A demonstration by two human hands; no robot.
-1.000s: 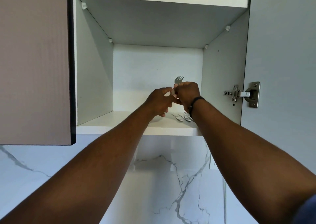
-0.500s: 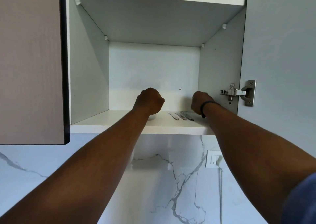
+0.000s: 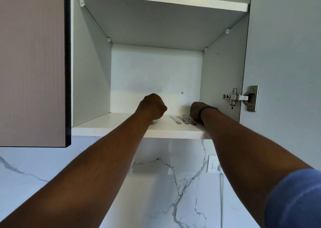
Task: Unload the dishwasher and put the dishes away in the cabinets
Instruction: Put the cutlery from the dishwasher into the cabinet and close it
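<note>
View from the head camera, looking up into an open wall cabinet. Both bare arms reach onto its lower shelf. The left hand is curled into a fist, resting on the shelf near the middle; whether it holds anything cannot be told. The right hand, with a dark band at the wrist, is curled at the right side, touching a small row of cutlery lying flat on the shelf; its grip cannot be told. A metal hinge sits on the open door at right. A marble wall lies below.
</note>
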